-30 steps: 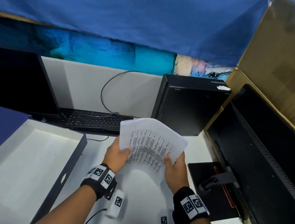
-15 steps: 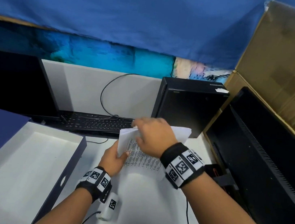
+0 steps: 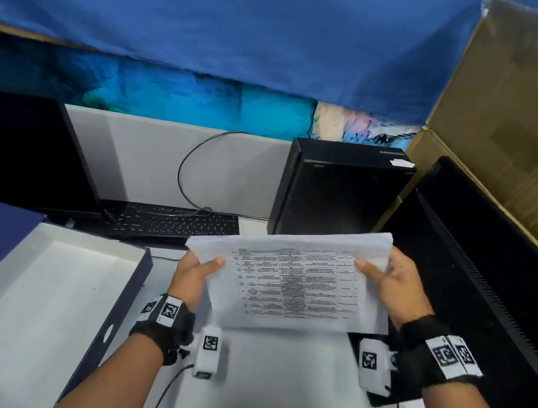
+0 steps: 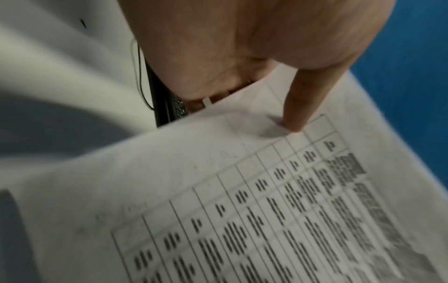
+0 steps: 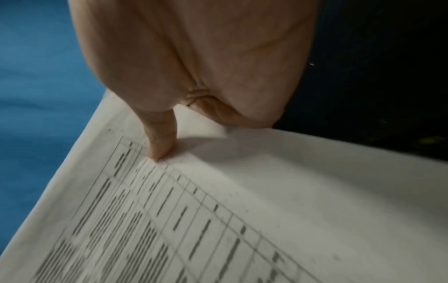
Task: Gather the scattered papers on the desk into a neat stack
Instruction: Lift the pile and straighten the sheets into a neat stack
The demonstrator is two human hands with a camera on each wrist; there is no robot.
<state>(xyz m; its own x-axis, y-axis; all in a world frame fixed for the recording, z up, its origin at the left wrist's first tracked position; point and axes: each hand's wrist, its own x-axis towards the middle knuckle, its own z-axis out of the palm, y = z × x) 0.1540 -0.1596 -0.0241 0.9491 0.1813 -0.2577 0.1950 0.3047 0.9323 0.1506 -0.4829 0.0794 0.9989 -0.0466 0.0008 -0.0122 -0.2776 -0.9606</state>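
Above desk [image 3: 268,394]: L grip [image 3: 190,275] + R grip [image 3: 393,290] pinch papers [image 3: 290,286].

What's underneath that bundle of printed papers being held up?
Below the white printed paper stack shows bare white desk. The fingers beneath it are hidden; only thumbs press on top.

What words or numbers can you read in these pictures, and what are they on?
Nothing can be read.
Papers, held by the left hand and right hand: a printed table, too blurred to read.
Computer tower: a white sticker and faint lettering, too small.
Wrist bands: square black-and-white codes, no words.
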